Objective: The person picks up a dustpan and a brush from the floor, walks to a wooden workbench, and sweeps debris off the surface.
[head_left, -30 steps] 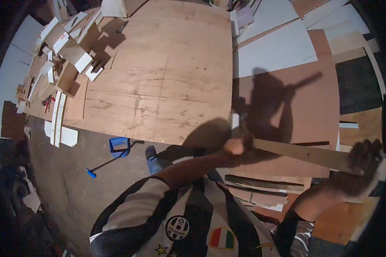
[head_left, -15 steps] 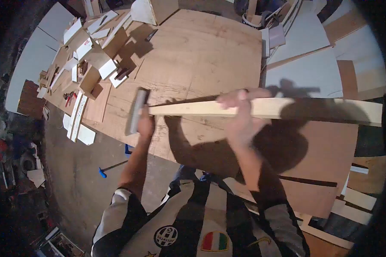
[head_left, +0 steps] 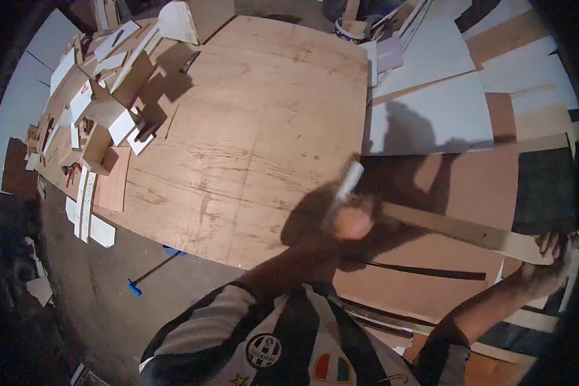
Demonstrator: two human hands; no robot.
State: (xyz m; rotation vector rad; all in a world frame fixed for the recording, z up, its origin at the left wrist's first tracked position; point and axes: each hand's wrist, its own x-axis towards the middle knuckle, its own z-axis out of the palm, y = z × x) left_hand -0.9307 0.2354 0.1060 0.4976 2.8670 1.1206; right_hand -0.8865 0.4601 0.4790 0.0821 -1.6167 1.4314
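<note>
A long, pale wooden strip [head_left: 457, 228] slants down to the right across the right side of the table. My left hand [head_left: 354, 220], blurred and closed, is at its left end. A grey-white, bar-shaped piece [head_left: 349, 180] sticks up from that hand; its kind is not clear. At the strip's far right end is my right hand [head_left: 547, 264], with its fingers curled over the wood. The left hand and its shadow hide where bar and strip meet.
A wide plywood tabletop [head_left: 251, 116] lies before me. White and brown offcuts [head_left: 103, 103] are heaped at its upper left. White panels [head_left: 424, 116] lie on the right. A blue-ended tool [head_left: 135, 287] is on the floor at the lower left.
Both hands have moved right and down with the strip, which now slants. My right hand has gone from the strip's middle to its right end. The view has turned right.
</note>
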